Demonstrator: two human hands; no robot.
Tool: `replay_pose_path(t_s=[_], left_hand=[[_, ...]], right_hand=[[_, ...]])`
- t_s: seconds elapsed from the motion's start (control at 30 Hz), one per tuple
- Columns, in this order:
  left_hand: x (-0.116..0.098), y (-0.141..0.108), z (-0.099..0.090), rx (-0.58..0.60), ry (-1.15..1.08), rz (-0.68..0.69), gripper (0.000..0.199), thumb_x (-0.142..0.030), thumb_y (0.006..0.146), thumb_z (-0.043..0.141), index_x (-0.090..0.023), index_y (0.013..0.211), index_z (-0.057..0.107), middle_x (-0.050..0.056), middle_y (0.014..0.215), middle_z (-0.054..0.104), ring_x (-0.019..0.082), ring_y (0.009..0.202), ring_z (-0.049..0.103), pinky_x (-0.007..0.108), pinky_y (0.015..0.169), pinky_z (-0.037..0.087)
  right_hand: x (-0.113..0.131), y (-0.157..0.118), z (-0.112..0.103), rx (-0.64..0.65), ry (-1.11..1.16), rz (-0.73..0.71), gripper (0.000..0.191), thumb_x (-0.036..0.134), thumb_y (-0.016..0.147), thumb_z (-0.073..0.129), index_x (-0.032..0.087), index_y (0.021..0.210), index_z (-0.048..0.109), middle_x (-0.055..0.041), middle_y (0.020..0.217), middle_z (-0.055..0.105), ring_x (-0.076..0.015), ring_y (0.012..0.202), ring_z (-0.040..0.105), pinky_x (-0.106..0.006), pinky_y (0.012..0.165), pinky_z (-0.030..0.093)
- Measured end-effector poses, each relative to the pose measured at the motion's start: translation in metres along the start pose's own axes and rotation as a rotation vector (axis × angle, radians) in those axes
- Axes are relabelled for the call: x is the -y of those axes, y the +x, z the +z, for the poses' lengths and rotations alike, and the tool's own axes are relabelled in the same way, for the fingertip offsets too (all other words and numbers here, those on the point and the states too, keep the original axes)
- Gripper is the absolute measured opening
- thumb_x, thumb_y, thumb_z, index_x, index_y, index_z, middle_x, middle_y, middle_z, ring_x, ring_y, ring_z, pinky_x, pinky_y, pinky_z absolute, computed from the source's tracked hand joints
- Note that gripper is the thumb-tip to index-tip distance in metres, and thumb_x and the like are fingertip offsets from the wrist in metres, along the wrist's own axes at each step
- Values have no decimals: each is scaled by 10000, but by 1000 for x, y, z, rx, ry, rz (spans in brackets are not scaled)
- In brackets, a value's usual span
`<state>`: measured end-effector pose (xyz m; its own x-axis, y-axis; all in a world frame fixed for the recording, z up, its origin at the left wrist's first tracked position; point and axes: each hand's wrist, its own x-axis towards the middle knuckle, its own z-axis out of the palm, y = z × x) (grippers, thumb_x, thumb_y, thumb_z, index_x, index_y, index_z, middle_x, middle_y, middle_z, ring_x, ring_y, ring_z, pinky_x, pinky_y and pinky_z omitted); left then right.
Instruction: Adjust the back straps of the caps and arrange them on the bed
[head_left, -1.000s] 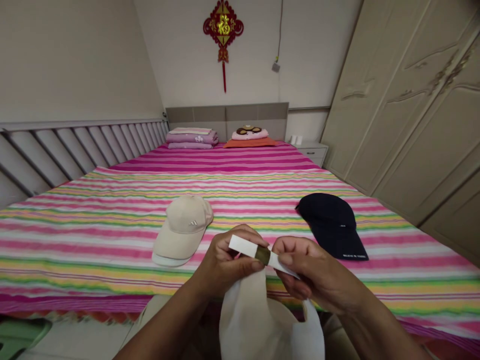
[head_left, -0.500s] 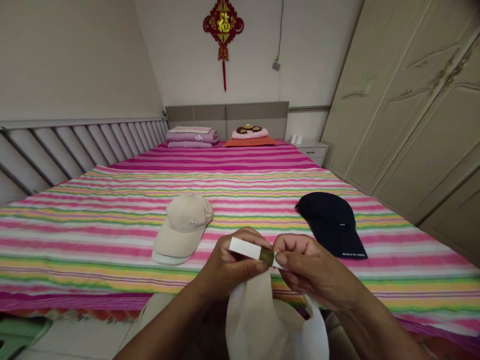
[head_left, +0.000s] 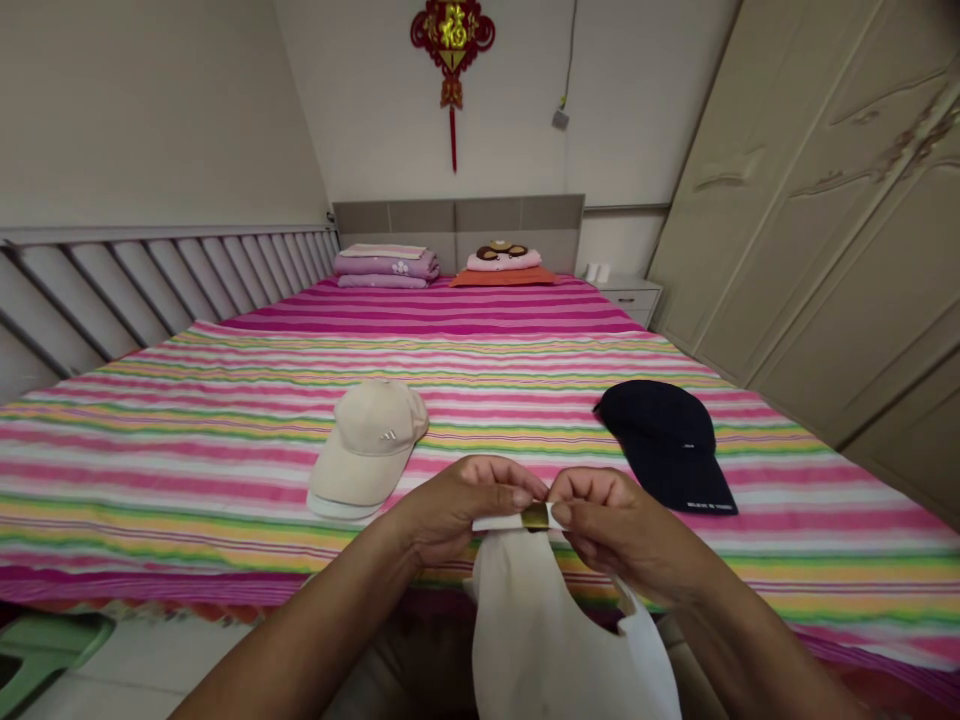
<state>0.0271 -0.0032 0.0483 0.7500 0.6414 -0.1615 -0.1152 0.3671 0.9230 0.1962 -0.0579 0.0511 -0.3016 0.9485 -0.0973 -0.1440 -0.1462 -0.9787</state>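
Notably, slippage risk at the white strap [head_left: 510, 522], pinched between left hand [head_left: 457, 510] and right hand [head_left: 622, 525], from the weight of the hanging white cloth [head_left: 555, 640].

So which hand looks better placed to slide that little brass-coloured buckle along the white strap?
Probably the right hand: its thumb and fingertips pinch the white strap right beside the brass-coloured buckle, while the left hand holds the strap's longer stretch on the other side.

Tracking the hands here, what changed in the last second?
The white strap tilted from slanting to level, its brass slider between the left hand and right hand, which drew closer; the white cloth below shifted right. The beige cap and navy cap stayed put.
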Motion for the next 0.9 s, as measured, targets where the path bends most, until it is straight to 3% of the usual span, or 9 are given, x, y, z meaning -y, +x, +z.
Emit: replay_pose_path(t_s=[0.2,0.37,0.47,0.63,0.77,0.83,0.9], left_hand=[[5,0,0,0,-30,10,316,-177,593,710,-134,891,614,-8,656,533,44,551,463,170,520,332],[5,-1,-1,5,-69,16,333,-144,579,705,-131,887,580,-9,610,546,57,512,464,181,487,340],[4,-1,-4,-35,-96,64,328,-122,549,719,-135,839,565,-10,598,558,58,491,461,176,463,336],[5,0,-16,-20,-147,65,287,-111,597,694,-132,864,590,-18,605,554,49,526,485,162,512,361],[16,4,-30,40,-157,-16,296,-237,692,633,-83,944,619,54,713,618,103,641,559,200,602,409],[27,7,-38,47,-174,-85,298,-315,726,590,-60,872,643,88,738,635,125,650,573,216,600,415],[38,10,-44,38,-223,-141,238,-300,719,598,-67,717,647,64,635,621,109,566,557,213,568,409]], right_hand=[[-3,3,-8,13,-22,67,195,274,675,615,143,602,491,79,394,422,-9,313,228,-144,312,156],[-15,8,-31,216,-73,94,380,479,779,479,127,644,527,-4,473,543,-76,373,450,-186,368,313],[-26,8,-46,287,-27,59,416,507,748,511,120,596,527,-29,504,569,-96,415,487,-208,403,350],[-40,4,-48,164,329,28,307,373,655,676,133,597,494,10,449,544,-57,362,413,-164,369,282],[-39,6,-39,68,506,-25,267,322,668,681,140,613,494,37,421,495,-44,359,384,-146,368,271],[-36,10,-38,18,539,-21,253,294,683,675,136,597,497,40,436,493,-38,366,393,-141,374,287],[-34,13,-38,-9,536,7,234,262,706,659,125,585,513,33,460,517,-37,379,425,-137,387,315]])
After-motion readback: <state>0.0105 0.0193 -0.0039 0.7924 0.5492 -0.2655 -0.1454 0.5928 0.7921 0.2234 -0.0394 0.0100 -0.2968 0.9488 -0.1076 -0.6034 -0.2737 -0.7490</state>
